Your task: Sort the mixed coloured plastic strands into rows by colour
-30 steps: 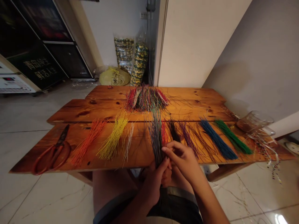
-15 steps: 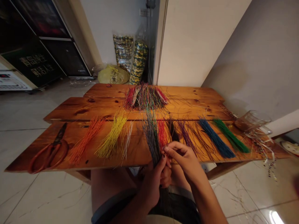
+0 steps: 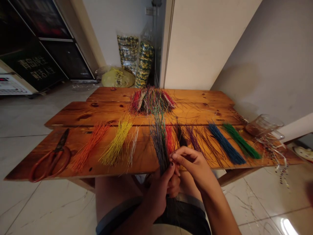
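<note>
My left hand (image 3: 161, 186) is closed round the lower end of a mixed bundle of thin coloured wires (image 3: 160, 143), held upright in front of the wooden table (image 3: 146, 160). My right hand (image 3: 193, 166) sits just to the right of it, its fingertips pinched at the bundle near a strand. Sorted rows of wires lie across the table: orange (image 3: 89, 147), yellow (image 3: 117, 142), white (image 3: 133, 147), red (image 3: 169, 138), purple (image 3: 195, 140), blue (image 3: 226, 143) and green (image 3: 242, 141). A mixed heap of wires (image 3: 152, 100) lies at the back.
Red-handled scissors (image 3: 52, 156) rest at the table's left front. A glass cup (image 3: 264, 126) stands at the right edge with clear strips hanging down beside it. Bags lean on the wall behind the table. My knees are under the front edge.
The view shifted slightly. My hands and the bundle stay in nearly the same place; my right fingers have drawn a little closer to the bundle.
</note>
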`<state>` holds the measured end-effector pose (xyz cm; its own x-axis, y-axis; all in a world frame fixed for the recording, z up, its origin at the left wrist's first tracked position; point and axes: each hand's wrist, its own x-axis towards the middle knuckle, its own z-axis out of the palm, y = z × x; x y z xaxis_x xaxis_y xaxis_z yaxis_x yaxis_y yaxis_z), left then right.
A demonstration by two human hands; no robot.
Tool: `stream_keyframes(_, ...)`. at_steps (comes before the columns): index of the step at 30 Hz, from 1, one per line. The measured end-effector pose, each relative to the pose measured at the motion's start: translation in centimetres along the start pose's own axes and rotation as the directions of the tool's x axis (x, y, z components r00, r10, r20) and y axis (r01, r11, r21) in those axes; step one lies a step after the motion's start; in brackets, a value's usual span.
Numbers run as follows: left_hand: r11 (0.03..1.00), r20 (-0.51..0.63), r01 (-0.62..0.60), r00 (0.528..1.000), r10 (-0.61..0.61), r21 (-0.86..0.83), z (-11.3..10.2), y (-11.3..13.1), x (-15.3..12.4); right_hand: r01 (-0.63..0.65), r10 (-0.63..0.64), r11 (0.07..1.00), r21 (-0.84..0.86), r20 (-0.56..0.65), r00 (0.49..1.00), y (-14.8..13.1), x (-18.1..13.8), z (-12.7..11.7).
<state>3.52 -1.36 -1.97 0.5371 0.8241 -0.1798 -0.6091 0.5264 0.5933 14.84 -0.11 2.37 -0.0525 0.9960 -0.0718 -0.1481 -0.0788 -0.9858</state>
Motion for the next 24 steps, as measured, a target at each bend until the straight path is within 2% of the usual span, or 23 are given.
stream_keyframes(5,1.0,-0.025,0.011,1.0,-0.01,0.023,0.1,-0.1,0.1,0.04,-0.054,0.986,-0.162,-0.083,0.995,-0.2,0.0,0.4)
stream_keyframes(10,0.985,-0.188,0.031,0.982,0.001,0.171,0.1,-0.1,0.3,0.078,-0.119,0.95,-0.304,-0.12,0.986,0.2,0.1,0.6)
stream_keyframes(13,0.974,-0.244,0.041,0.97,0.015,0.221,0.0,0.0,0.4,0.081,-0.149,0.93,-0.359,-0.164,0.975,0.4,0.3,0.8)
stream_keyframes(17,0.968,-0.255,0.04,0.966,0.026,0.25,0.0,0.0,0.5,0.091,-0.147,0.952,-0.293,-0.174,0.974,0.8,0.7,1.0)
stream_keyframes(24,0.985,-0.168,0.012,0.986,0.018,0.172,0.2,0.2,0.3,0.059,-0.078,0.993,-0.105,-0.178,0.981,0.4,0.5,1.4)
